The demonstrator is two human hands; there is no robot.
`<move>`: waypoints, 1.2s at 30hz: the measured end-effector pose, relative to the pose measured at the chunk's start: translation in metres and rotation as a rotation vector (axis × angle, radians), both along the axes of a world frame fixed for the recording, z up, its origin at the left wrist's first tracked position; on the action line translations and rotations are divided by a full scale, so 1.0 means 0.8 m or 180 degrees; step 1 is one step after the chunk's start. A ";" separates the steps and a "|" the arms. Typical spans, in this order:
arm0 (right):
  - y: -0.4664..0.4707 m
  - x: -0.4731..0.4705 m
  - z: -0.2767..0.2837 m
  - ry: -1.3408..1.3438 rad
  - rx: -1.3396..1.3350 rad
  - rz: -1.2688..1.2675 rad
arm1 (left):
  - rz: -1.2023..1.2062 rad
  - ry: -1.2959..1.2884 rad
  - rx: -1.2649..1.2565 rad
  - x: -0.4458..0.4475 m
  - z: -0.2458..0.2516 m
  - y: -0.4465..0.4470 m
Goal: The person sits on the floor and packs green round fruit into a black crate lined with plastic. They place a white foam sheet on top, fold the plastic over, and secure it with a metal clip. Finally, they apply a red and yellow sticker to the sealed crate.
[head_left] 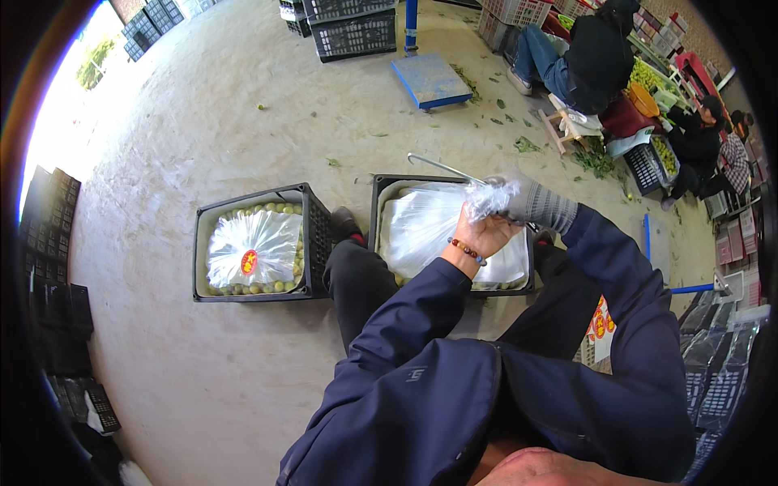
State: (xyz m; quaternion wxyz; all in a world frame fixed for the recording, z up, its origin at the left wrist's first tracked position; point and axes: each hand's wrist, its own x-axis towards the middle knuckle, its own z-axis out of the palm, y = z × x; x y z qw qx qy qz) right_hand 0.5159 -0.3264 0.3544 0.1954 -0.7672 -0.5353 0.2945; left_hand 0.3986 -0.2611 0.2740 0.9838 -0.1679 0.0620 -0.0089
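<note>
Both my hands meet at the gathered neck of a clear plastic bag [419,225], which covers green fruit in a black plastic crate [375,212] between my feet. My left hand [483,234], bare with a bead bracelet, grips the bunched plastic from below. My right hand [516,194], in a grey knit glove, is closed at the bunch; a thin metal rod with a hooked end [444,167] sticks out from it to the left. Left of my leg, a second black crate [316,243] holds green fruit [273,287] under gathered clear plastic bearing a red round sticker [249,262].
A blue platform scale [431,79] stands ahead, beside stacked black crates [355,33]. Leaves lie on the concrete floor. Seated people [598,54] work among fruit crates at the right. More black crates [51,225] line the left edge; plastic-wrapped crates [717,370] stand at the lower right.
</note>
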 end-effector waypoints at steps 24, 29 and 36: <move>0.118 0.002 0.141 -0.1477 -0.2269 0.2241 | -0.0250 0.0797 0.0858 -0.025 0.030 -0.011; 0.117 0.020 0.160 -0.1850 -0.2369 0.2082 | -0.0607 0.1106 0.1556 -0.072 0.018 0.037; 0.095 0.038 0.166 -0.2203 -0.2280 0.1997 | -0.1254 0.0703 0.6065 -0.070 0.014 0.125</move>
